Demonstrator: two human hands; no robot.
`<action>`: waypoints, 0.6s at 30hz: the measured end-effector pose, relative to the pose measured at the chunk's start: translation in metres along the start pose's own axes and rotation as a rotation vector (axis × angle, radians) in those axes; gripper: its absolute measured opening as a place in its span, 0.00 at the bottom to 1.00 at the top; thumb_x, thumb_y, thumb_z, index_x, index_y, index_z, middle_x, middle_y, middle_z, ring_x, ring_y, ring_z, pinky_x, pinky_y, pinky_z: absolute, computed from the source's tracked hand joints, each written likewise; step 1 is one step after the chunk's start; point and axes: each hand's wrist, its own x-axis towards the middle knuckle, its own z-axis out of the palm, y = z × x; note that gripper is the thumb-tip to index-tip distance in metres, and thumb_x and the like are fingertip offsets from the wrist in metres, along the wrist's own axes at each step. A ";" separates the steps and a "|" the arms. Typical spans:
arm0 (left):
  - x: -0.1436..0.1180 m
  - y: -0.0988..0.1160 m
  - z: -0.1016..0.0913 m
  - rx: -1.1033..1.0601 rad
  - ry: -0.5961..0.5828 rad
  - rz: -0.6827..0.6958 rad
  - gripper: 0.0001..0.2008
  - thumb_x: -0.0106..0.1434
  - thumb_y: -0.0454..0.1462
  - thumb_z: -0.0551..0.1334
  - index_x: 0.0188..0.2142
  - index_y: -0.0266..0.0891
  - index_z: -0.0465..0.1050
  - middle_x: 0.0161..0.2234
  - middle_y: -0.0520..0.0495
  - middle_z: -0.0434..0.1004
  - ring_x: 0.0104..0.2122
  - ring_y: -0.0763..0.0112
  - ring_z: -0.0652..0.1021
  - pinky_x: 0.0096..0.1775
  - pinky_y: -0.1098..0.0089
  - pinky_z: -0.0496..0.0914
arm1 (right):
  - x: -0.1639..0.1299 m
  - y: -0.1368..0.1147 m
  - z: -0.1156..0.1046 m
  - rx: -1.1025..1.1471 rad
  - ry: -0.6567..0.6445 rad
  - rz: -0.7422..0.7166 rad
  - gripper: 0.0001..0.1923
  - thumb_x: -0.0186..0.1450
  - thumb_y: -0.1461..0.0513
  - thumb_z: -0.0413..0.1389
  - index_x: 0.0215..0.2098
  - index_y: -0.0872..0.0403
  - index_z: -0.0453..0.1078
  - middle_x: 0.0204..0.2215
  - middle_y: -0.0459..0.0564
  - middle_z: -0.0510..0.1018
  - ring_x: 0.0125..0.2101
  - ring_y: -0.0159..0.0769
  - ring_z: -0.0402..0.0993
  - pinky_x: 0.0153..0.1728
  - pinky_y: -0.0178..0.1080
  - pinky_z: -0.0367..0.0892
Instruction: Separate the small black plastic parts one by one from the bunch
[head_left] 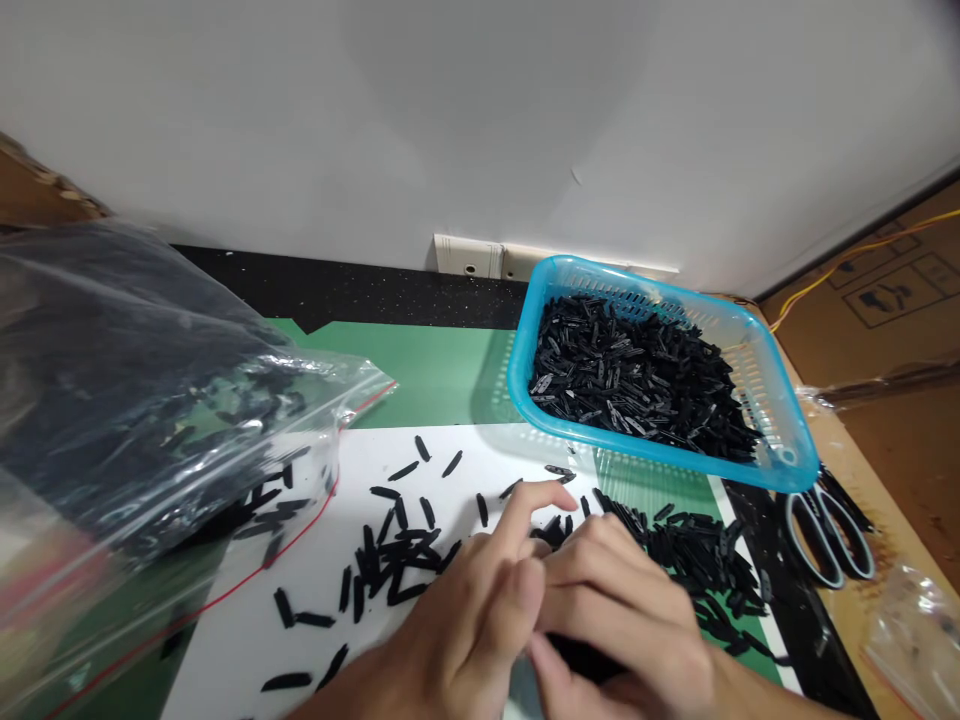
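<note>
My left hand [480,610] and my right hand [622,610] meet at the front middle, fingertips close together. Both are closed with curled fingers; the left index finger arches forward. Whatever they pinch, if anything, is hidden behind the fingers. Small flat black strips [397,560] lie scattered on a white sheet [240,620] left of my hands. To the right, a denser heap of black strips [697,550] spreads beside my right hand. Behind it stands a blue plastic basket [660,465], holding a large pile of black pieces [637,380].
A clear zip bag [150,400] with black pieces in it takes up the left side. Scissors [825,535] lie at the right, near a small clear bag [915,640]. A cardboard box [892,300] stands behind them. A white wall [480,120] closes off the back.
</note>
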 end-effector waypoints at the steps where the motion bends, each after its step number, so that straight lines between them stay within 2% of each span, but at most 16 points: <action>1: 0.000 0.001 -0.001 0.013 0.029 -0.028 0.26 0.79 0.61 0.55 0.58 0.46 0.75 0.33 0.48 0.78 0.30 0.62 0.76 0.33 0.67 0.71 | 0.004 0.000 -0.006 0.047 0.012 0.060 0.07 0.70 0.71 0.62 0.41 0.54 0.80 0.33 0.50 0.84 0.33 0.38 0.77 0.35 0.43 0.72; 2: 0.001 0.003 -0.001 0.025 0.051 -0.044 0.23 0.79 0.59 0.57 0.51 0.45 0.77 0.29 0.51 0.74 0.27 0.65 0.72 0.30 0.68 0.67 | 0.007 0.000 -0.011 0.104 0.051 0.129 0.08 0.69 0.71 0.63 0.42 0.54 0.81 0.33 0.49 0.84 0.32 0.38 0.77 0.36 0.43 0.72; 4: 0.005 0.008 -0.002 0.046 0.061 -0.037 0.22 0.80 0.57 0.57 0.40 0.44 0.74 0.24 0.55 0.64 0.24 0.69 0.65 0.27 0.69 0.61 | 0.012 0.001 -0.020 0.216 0.133 0.294 0.08 0.68 0.71 0.65 0.39 0.52 0.81 0.31 0.47 0.83 0.32 0.37 0.76 0.35 0.41 0.72; 6: 0.008 0.012 -0.001 0.066 0.044 -0.018 0.23 0.80 0.57 0.57 0.36 0.44 0.73 0.22 0.57 0.60 0.23 0.70 0.61 0.26 0.69 0.58 | 0.014 0.002 -0.024 0.311 0.203 0.434 0.06 0.68 0.68 0.67 0.36 0.51 0.81 0.29 0.46 0.80 0.31 0.36 0.74 0.33 0.39 0.70; 8: 0.009 0.014 0.001 0.084 0.030 -0.021 0.23 0.79 0.56 0.59 0.36 0.44 0.73 0.21 0.57 0.58 0.23 0.70 0.60 0.26 0.68 0.55 | 0.013 0.005 -0.024 0.384 0.243 0.517 0.05 0.69 0.65 0.69 0.34 0.50 0.82 0.27 0.45 0.78 0.30 0.36 0.72 0.31 0.37 0.69; 12: 0.007 0.012 0.000 0.100 0.015 -0.040 0.21 0.79 0.55 0.60 0.36 0.44 0.73 0.21 0.57 0.58 0.23 0.70 0.59 0.25 0.68 0.53 | 0.009 0.010 -0.017 0.481 0.264 0.568 0.06 0.71 0.61 0.69 0.35 0.50 0.82 0.27 0.45 0.77 0.29 0.35 0.72 0.31 0.35 0.70; 15: 0.008 0.008 -0.006 0.131 -0.040 -0.029 0.21 0.82 0.54 0.57 0.38 0.44 0.72 0.22 0.57 0.59 0.23 0.71 0.61 0.26 0.68 0.56 | 0.010 0.013 -0.016 0.512 0.227 0.612 0.08 0.72 0.59 0.70 0.34 0.50 0.81 0.28 0.45 0.78 0.29 0.35 0.71 0.31 0.35 0.71; 18: 0.011 0.005 -0.011 0.149 -0.101 -0.003 0.22 0.84 0.54 0.52 0.38 0.44 0.68 0.22 0.58 0.58 0.23 0.71 0.61 0.28 0.67 0.57 | 0.011 0.014 -0.018 0.527 0.209 0.652 0.03 0.71 0.59 0.70 0.40 0.50 0.84 0.30 0.46 0.81 0.30 0.34 0.74 0.32 0.34 0.73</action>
